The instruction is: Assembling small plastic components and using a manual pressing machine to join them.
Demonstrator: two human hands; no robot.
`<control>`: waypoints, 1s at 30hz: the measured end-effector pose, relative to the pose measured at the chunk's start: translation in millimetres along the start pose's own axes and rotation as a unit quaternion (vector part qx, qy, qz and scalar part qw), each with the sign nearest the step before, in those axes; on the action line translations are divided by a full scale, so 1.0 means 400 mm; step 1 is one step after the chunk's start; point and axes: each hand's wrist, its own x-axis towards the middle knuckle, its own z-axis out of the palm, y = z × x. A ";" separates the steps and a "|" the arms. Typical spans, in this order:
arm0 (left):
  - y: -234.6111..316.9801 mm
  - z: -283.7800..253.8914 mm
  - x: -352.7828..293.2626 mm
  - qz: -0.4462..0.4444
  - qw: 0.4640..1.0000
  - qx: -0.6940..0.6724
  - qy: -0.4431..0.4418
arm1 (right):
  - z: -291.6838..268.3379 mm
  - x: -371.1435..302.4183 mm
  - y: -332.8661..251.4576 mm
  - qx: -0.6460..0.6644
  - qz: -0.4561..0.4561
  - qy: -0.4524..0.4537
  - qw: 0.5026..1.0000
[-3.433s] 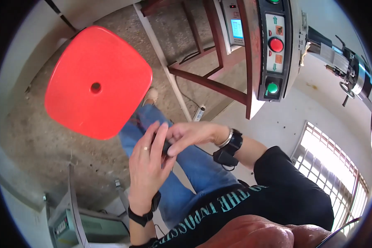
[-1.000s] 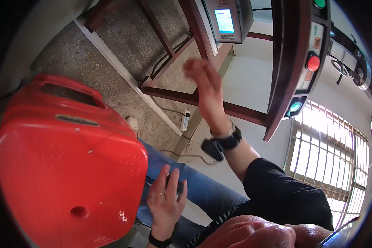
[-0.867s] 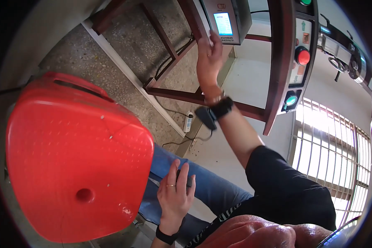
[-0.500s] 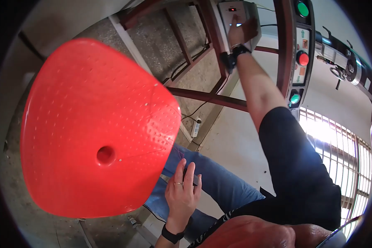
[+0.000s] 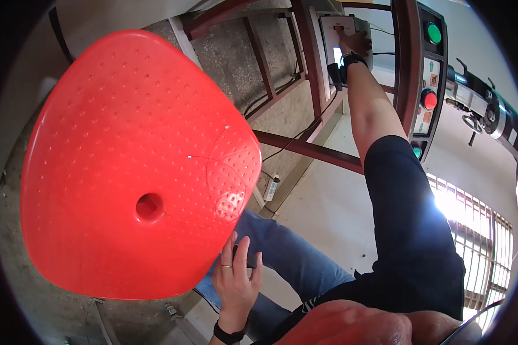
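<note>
Right arm is stretched way out, right hand (image 5: 355, 41) up on the small white control box (image 5: 335, 34) fixed to the machine frame (image 5: 305, 52), fingers bunched together pressing its face. Left hand (image 5: 236, 282) rests on the thigh, fingers loosely spread over a small dark object (image 5: 251, 260), beside the red stool (image 5: 132, 172).

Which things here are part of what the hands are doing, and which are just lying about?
In use:
right hand on the pale panel with small lit screen
left hand on the small dark object on the blue-jeaned thigh

Lying about:
red dimpled plastic stool seat
white power strip on the floor
green round button
red round button
</note>
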 end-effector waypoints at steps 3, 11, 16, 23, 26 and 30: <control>0.009 -0.001 0.008 0.014 1.000 0.024 -0.008 | 0.009 -0.005 -0.012 0.015 0.018 -0.009 1.000; 0.043 0.007 0.010 0.016 0.999 0.033 0.005 | 0.003 -0.003 -0.022 0.041 0.091 0.007 0.995; 0.045 0.013 0.003 0.006 0.999 0.043 0.024 | -0.005 -0.020 -0.028 0.055 0.083 -0.002 0.995; 0.080 0.022 -0.004 0.009 0.997 0.063 0.042 | 0.015 -0.037 -0.036 0.067 0.081 -0.034 0.994; 0.103 0.030 -0.003 0.023 0.996 0.066 0.054 | 0.058 0.026 0.002 0.091 0.086 0.039 0.991; 0.140 0.023 -0.009 0.024 0.994 0.081 0.064 | 0.044 -0.023 -0.011 0.113 0.042 0.095 0.988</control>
